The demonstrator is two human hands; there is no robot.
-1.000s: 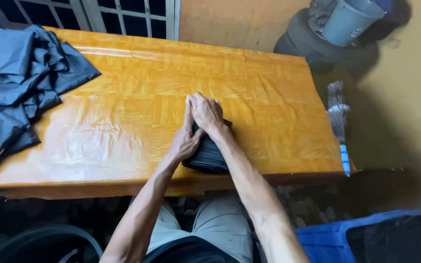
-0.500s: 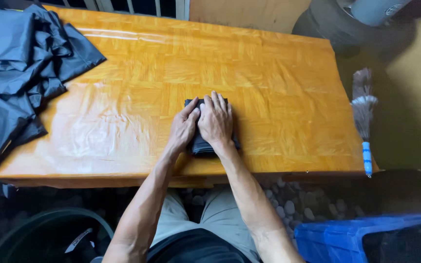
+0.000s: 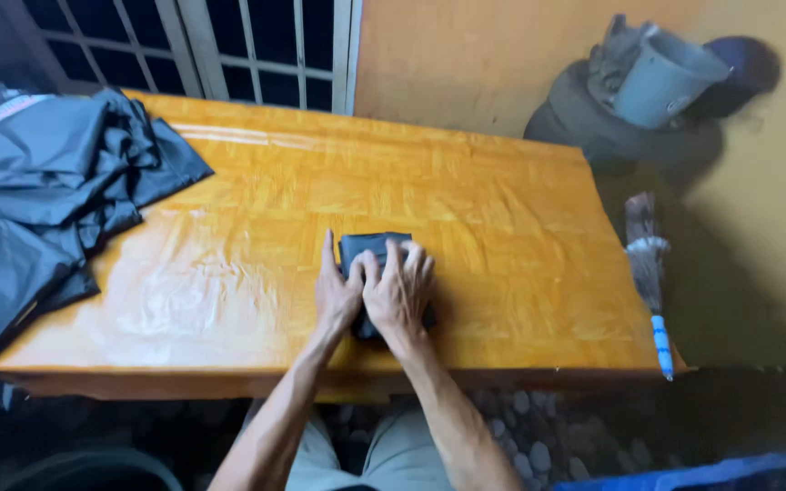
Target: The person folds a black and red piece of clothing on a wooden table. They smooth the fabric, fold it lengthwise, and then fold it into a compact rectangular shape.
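Observation:
A small, tightly folded dark grey cloth bundle (image 3: 367, 247) lies on the orange wooden table (image 3: 502, 227), near its front edge. Both of my hands rest flat on top of it, side by side. My left hand (image 3: 338, 293) covers its left part with fingers stretched forward. My right hand (image 3: 402, 289) presses on its right part, fingers spread. Only the far edge of the bundle shows past my fingertips.
A heap of dark grey garments (image 3: 38, 200) spills over the table's left end. A small broom with a blue handle (image 3: 649, 273) leans at the right edge. A grey bucket (image 3: 661, 82) sits on stacked tyres (image 3: 593, 136) behind. Window bars (image 3: 256, 45) stand at the back.
The bundle has gone from standing at the table edge under stacked hands to lying flat further onto the table. My hands now press it side by side.

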